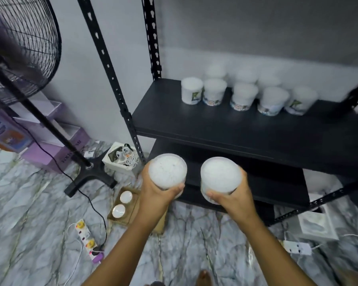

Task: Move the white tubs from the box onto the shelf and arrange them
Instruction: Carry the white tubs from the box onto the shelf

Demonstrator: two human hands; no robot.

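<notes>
I hold one white tub in each hand, in front of the black shelf unit. My left hand (156,190) grips a white tub (167,171) from below and behind. My right hand (234,198) grips another white tub (220,176) the same way. Both tubs hover level with the lower shelf board, below the front edge of the black shelf (225,124). Several white tubs (244,96) with coloured labels stand in two rows at the back of that shelf. The cardboard box (125,211) lies on the floor left of my left arm, with two tubs visible in it.
A black standing fan (25,65) with its base (91,172) and cord is at the left. Purple cartons (56,145) and a small white box of odds and ends (122,157) sit near the wall. Power strips (87,238) lie on the marble floor. Black slotted uprights (110,75) frame the shelf.
</notes>
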